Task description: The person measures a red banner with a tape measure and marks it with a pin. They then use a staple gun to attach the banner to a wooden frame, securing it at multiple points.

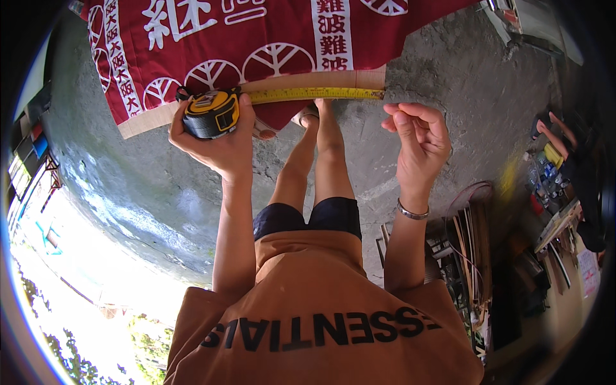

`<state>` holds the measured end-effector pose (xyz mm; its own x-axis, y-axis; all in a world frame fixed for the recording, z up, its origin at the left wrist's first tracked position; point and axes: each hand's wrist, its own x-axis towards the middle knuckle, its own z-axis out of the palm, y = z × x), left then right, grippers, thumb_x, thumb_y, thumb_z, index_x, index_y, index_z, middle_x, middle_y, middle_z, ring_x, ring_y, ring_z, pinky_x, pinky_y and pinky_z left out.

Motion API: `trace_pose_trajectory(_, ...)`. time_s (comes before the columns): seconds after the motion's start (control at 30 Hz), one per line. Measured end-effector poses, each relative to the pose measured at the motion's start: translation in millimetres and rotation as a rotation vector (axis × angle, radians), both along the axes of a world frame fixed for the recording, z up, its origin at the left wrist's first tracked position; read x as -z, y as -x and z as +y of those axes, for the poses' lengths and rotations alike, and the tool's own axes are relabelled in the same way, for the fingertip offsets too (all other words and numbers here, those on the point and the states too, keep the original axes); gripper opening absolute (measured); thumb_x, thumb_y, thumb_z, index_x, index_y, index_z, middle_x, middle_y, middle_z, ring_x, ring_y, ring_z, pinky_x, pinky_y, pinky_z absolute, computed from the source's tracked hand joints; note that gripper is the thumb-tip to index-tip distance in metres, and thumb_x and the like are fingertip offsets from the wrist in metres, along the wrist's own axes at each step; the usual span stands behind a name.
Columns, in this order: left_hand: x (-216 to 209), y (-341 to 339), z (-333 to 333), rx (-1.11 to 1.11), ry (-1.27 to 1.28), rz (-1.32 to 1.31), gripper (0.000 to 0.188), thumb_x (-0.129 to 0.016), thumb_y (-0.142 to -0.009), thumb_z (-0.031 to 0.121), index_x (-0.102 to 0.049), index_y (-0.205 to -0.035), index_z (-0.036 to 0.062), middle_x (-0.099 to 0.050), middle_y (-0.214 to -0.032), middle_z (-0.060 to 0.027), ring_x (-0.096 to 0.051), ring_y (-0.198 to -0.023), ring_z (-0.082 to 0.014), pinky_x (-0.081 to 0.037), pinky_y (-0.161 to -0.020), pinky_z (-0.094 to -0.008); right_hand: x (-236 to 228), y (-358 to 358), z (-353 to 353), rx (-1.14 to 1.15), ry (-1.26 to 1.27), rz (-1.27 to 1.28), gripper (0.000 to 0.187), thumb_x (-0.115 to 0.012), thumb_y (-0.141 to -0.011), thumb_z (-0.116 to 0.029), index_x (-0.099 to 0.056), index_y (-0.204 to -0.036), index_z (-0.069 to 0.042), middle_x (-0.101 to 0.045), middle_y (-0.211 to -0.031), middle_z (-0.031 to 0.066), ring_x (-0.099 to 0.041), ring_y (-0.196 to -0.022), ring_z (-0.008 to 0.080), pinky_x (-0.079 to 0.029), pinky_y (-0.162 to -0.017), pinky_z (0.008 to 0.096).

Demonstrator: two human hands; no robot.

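Head view: tape measure [212,114] in left hand [215,141].

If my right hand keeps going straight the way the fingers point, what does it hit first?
Most likely the free end of the yellow tape blade, just beyond the curled fingertips of the right hand. Past that lies the wooden strip edging the red cloth. Depth is hard to judge here.

A rough grey concrete floor [449,77] spreads underneath. To the right, a cluttered workbench [557,224] stands beside stacked wooden strips [471,247], and another person's arm [557,133] reaches over it.
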<state>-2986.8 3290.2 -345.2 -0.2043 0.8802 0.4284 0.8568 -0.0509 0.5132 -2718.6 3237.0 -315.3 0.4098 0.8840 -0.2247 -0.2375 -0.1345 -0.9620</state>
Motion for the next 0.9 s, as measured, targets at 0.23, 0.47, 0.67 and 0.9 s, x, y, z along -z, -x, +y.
trace_pose_trajectory(0.23, 5, 0, 3, 0.017, -0.029, -0.018, 0.081, -0.094, -0.07, 0.029, -0.042, -0.12, -0.0063, -0.05, -0.112, -0.0174, -0.065, -0.104, -0.0265, -0.064, -0.085, -0.0357, 42, 36, -16, -0.01, -0.098, 0.051, 0.014, -0.065, -0.095, 0.003, -0.06, -0.108, 0.001, -0.071, -0.1, 0.015, -0.072, -0.096, 0.0228, -0.061, -0.077, 0.0315)
trace_pose_trajectory(0.47, 5, 6, 2, 0.036, -0.021, 0.041, 0.079, -0.094, -0.07, 0.027, -0.041, -0.118, -0.0057, -0.052, -0.11, -0.0172, -0.067, -0.099, -0.0256, -0.064, -0.083, -0.0349, 75, 78, -17, 0.118, -0.179, 0.677, 0.014, -0.067, -0.096, -0.003, -0.062, -0.109, -0.003, -0.071, -0.102, 0.0118, -0.066, -0.093, 0.0184, -0.052, -0.083, 0.032)
trace_pose_trajectory(0.67, 6, 6, 1, 0.04, -0.014, 0.037, 0.079, -0.094, -0.07, 0.029, -0.042, -0.118, -0.0053, -0.051, -0.11, -0.0169, -0.066, -0.101, -0.026, -0.064, -0.085, -0.0358, 91, 79, -14, 0.13, -0.264, 0.834, 0.015, -0.067, -0.095, -0.001, -0.061, -0.108, -0.002, -0.07, -0.105, 0.0115, -0.068, -0.098, 0.0212, -0.057, -0.088, 0.0354)
trace_pose_trajectory(0.9, 10, 8, 5, 0.076, -0.038, 0.004, 0.082, -0.095, -0.068, 0.031, -0.041, -0.118, -0.0065, -0.052, -0.111, -0.0179, -0.065, -0.11, -0.0314, -0.062, -0.09, -0.0393, 96, 86, -5, 0.139, -0.371, 0.797, 0.016, -0.068, -0.094, -0.003, -0.063, -0.109, -0.006, -0.07, -0.111, 0.0101, -0.066, -0.113, 0.0221, -0.056, -0.098, 0.0385)
